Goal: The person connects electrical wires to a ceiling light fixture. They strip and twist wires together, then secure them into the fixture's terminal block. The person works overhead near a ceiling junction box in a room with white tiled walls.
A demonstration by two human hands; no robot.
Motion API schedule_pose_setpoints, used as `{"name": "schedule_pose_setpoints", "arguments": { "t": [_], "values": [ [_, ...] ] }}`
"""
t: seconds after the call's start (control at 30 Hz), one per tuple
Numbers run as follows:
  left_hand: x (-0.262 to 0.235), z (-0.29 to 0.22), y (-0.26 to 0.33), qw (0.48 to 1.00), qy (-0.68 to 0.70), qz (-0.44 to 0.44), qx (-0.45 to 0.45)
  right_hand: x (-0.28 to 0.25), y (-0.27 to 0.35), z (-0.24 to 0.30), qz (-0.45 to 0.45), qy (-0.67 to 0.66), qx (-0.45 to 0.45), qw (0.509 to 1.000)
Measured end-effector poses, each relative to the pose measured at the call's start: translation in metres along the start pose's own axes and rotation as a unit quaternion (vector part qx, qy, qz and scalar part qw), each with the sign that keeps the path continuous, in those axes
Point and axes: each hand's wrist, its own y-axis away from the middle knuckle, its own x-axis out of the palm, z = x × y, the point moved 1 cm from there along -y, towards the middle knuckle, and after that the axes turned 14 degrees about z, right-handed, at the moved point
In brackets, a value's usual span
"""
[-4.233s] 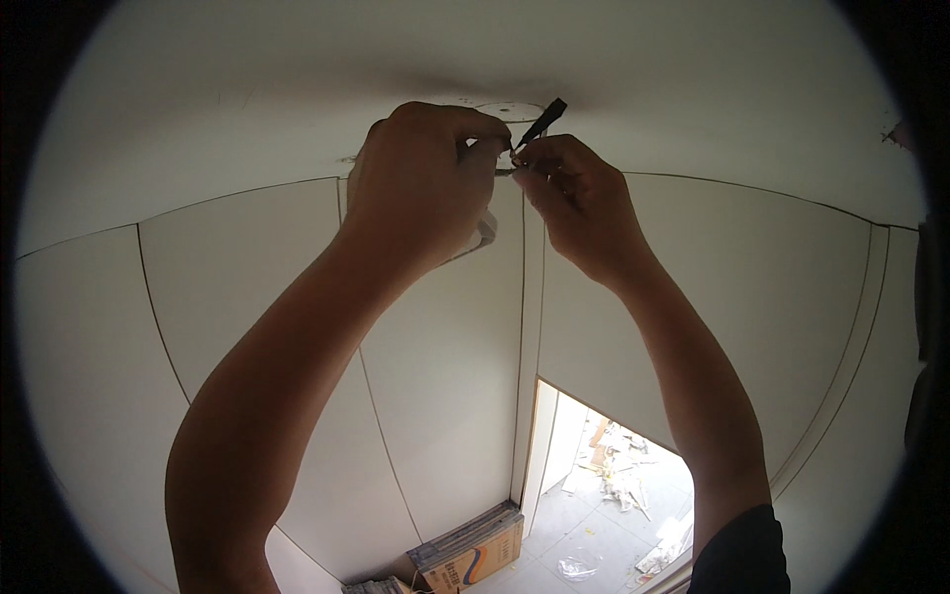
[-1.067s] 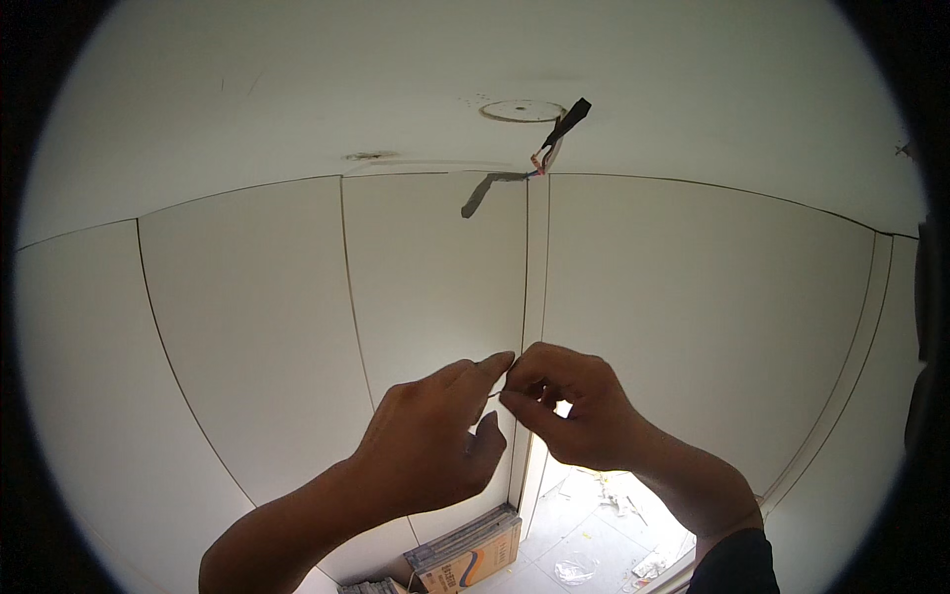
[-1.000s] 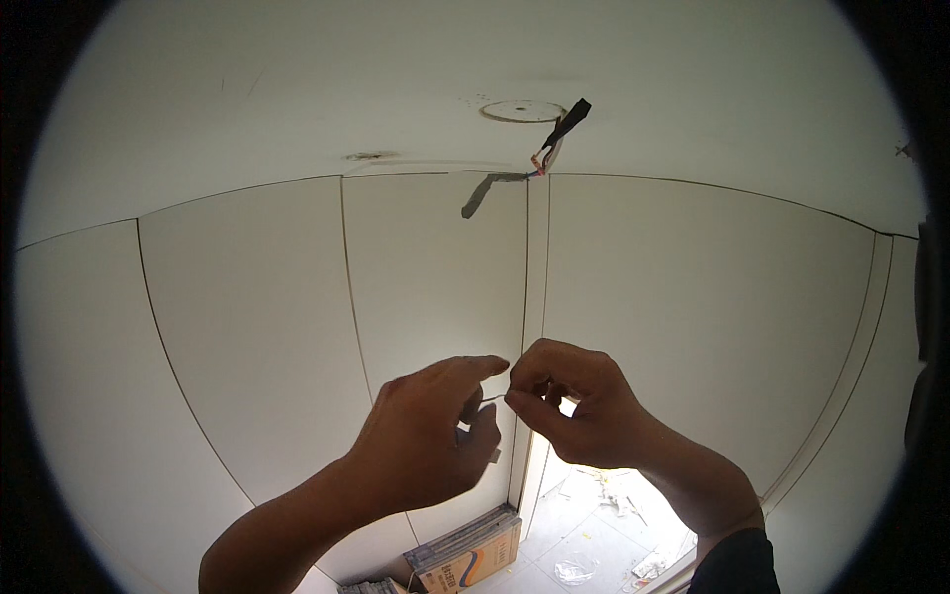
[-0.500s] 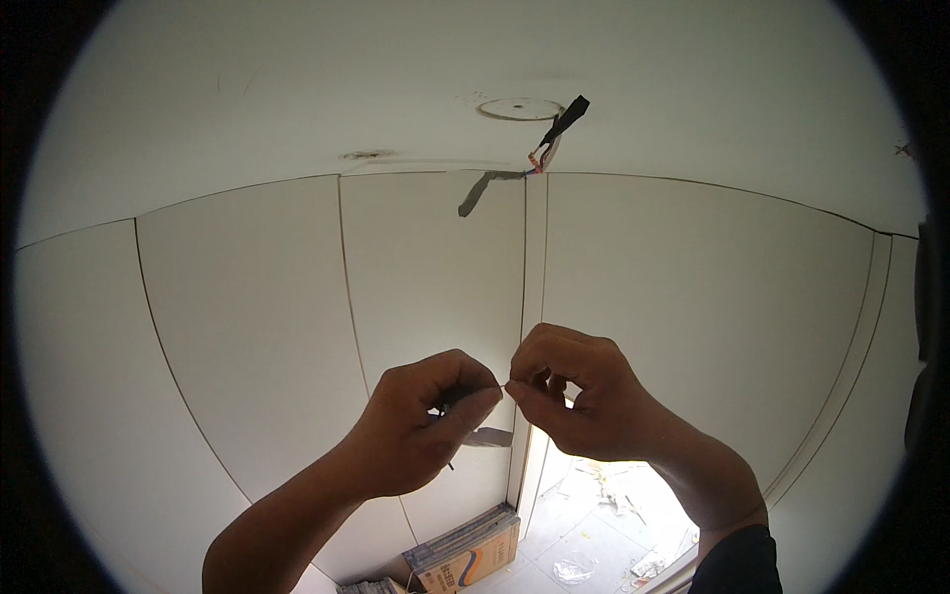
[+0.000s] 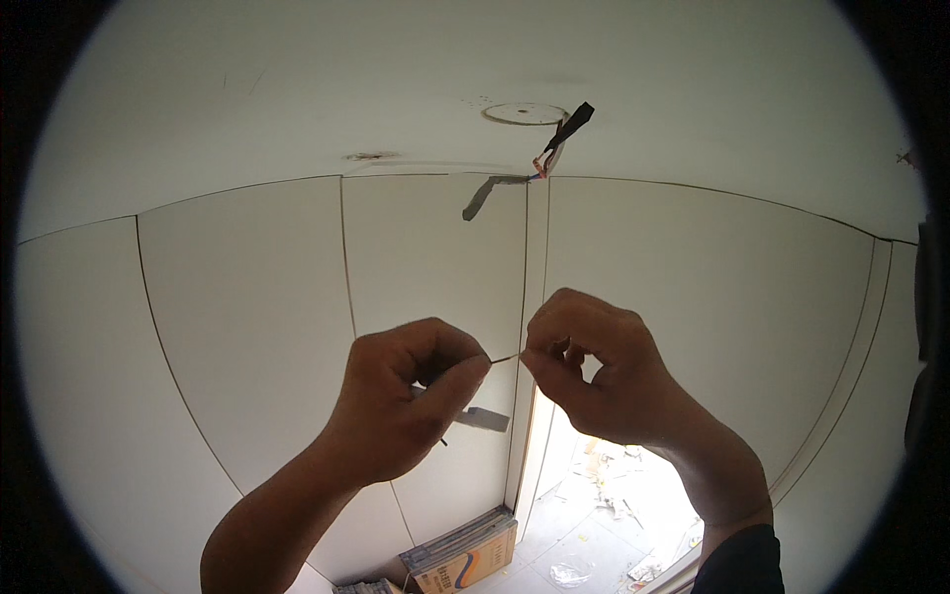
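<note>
My left hand (image 5: 411, 391) is closed in a pinch, thumb against the bent forefinger. A short, thin wire-like strand (image 5: 505, 358) runs from its fingertips to those of my right hand (image 5: 599, 371), which pinches the strand's other end. Both hands are raised in front of the wall panels. A flat grey strip (image 5: 485, 420) shows just behind and below my left thumb, and a small dark tip (image 5: 443, 442) sticks out under that hand. Whether these two belong to one thing inside my left palm is hidden.
Overhead, a black-wrapped wire end (image 5: 571, 125) and a grey-wrapped one (image 5: 479, 201) hang where ceiling meets wall, near a round ceiling plate (image 5: 524, 114). Below stands a stack of flat boxes (image 5: 463, 559). A bright doorway shows a tiled floor (image 5: 609, 535) with scattered scraps.
Both hands have risen a little and drawn apart, the left one leftward, the right one rightward. More of the strand now shows between their fingertips.
</note>
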Motion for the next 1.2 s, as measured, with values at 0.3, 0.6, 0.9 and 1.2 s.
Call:
{"name": "schedule_pose_setpoints", "arguments": {
  "t": [0.3,0.6,0.9,1.2],
  "values": [
    [-0.020,-0.038,-0.025,0.980,-0.072,-0.166,0.088,-0.058,-0.033,-0.003,-0.133,0.037,0.061,0.989],
    [-0.037,-0.069,-0.068,0.964,-0.185,-0.187,0.031,-0.058,-0.050,-0.018,-0.179,-0.009,0.105,0.978],
    [-0.036,-0.079,-0.070,0.978,-0.104,-0.180,0.008,-0.060,-0.057,-0.022,-0.173,0.001,0.077,0.982],
    [-0.015,-0.051,-0.035,0.987,0.036,-0.154,0.022,-0.006,-0.022,0.003,-0.030,0.021,-0.010,0.999]
  ]
}}
